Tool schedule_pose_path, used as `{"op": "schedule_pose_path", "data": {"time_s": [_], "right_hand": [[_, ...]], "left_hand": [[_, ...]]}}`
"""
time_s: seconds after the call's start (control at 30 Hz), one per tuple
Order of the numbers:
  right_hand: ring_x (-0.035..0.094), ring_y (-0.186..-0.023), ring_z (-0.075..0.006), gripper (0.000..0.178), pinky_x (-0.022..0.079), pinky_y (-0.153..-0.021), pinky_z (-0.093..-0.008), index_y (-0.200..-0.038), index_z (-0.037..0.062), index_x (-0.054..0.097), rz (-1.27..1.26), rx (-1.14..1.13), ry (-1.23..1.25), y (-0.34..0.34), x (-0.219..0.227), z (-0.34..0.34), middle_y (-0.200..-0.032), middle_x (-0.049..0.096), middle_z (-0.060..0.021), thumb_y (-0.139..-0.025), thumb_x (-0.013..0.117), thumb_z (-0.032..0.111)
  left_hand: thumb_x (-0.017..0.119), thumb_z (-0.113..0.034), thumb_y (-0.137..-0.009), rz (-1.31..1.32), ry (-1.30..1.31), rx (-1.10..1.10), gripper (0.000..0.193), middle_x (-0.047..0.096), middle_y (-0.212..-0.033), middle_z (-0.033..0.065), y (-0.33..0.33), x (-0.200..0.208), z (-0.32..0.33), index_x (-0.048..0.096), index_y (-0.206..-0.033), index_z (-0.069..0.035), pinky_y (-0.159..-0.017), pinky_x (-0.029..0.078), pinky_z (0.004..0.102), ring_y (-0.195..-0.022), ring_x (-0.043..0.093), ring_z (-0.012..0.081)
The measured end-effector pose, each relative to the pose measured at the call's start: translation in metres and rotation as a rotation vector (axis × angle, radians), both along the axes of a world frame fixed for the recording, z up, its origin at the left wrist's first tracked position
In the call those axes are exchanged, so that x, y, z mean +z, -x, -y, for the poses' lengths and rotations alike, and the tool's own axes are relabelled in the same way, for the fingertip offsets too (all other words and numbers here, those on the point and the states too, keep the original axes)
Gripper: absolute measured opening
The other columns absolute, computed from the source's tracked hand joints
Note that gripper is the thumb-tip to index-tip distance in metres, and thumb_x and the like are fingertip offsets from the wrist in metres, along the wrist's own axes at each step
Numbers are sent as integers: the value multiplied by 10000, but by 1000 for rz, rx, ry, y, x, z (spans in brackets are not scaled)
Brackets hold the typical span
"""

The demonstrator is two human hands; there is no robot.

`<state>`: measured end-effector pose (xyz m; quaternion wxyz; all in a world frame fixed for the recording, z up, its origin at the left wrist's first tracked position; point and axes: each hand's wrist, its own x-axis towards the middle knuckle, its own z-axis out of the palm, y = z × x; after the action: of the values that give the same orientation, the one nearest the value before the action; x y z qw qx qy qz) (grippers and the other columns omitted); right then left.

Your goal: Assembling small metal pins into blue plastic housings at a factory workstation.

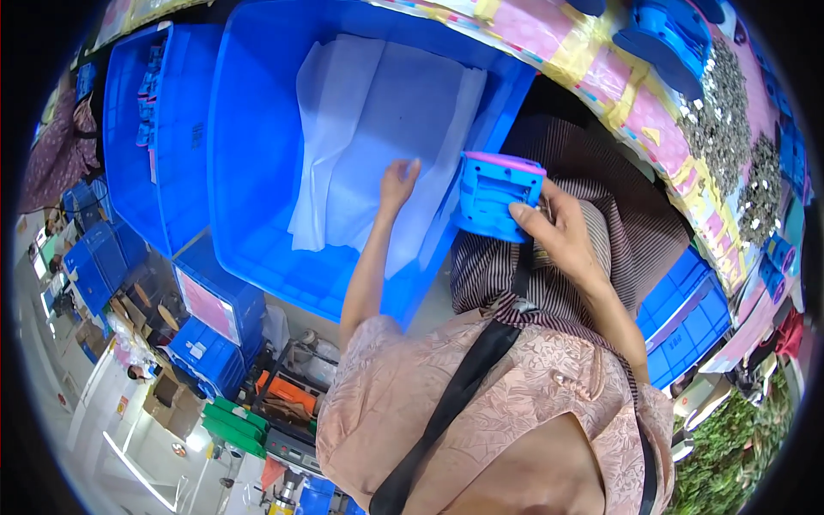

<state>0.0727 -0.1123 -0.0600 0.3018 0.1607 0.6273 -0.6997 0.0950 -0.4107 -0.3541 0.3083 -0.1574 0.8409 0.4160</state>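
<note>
My right hand [562, 230] grips a blue plastic housing [493, 204] with a pink upper edge and a recessed face, held above my lap. The thumb lies on its near face. My left hand [399, 182] reaches over a large blue bin [249, 172], its thumb and fingers apart with nothing visible between them. Beneath it, white sheets [343, 103] line the inside of the bin, one with a folded-over edge. Whether the left hand touches the sheets, I cannot tell.
A pink-covered table [566, 43] with yellow tape curves along the upper right, carrying heaps of small metal pieces [717, 116] and another blue plastic part [665, 43]. Left of the large bin stands a second blue bin [129, 120] with blue parts inside. A blue crate [687, 318] sits at my right.
</note>
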Motion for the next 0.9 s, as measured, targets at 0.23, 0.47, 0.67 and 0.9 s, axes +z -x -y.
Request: {"op": "schedule_pose_path", "data": {"time_s": [0.23, 0.47, 0.67, 0.9], "right_hand": [[610, -928, -117, 487, 526, -798, -271, -1281, -46, 531, -183, 77, -209, 23, -11, 9, -1050, 655, -99, -906, 687, 222], [613, -720, -119, 478, 508, -615, -256, -1260, 8, 551, -382, 157, -413, 31, 6, 8, -938, 649, -98, -902, 701, 286], [622, -833, -125, 249, 506, -717, -280, -1086, -10, 638, -447, 103, -374, 2, -21, -10, -920, 672, -92, -945, 639, 196], [612, -764, -89, 164, 499, -662, -247, -1014, -9, 671, -397, -91, -333, 9, 32, -54, -864, 669, -59, -939, 647, 135]], "left_hand": [[704, -281, -913, -130, -875, 158, 547, 642, -1147, 107, 69, 257, -98, 487, -1330, 0, -932, 486, 307, -1081, 606, 166], [754, -193, -860, -81, -812, 460, 517, 637, -1137, 87, 130, 187, -53, 521, -1264, 30, -909, 482, 284, -996, 620, 157], [841, -247, -764, -25, -401, 287, 529, 688, -1075, 104, 189, -5, -57, 648, -1163, 41, -856, 501, 327, -976, 639, 202], [719, -277, -864, -215, -723, -165, 325, 709, -966, 79, 183, -132, -73, 691, -1048, -11, -795, 518, 342, -893, 644, 172]]}}
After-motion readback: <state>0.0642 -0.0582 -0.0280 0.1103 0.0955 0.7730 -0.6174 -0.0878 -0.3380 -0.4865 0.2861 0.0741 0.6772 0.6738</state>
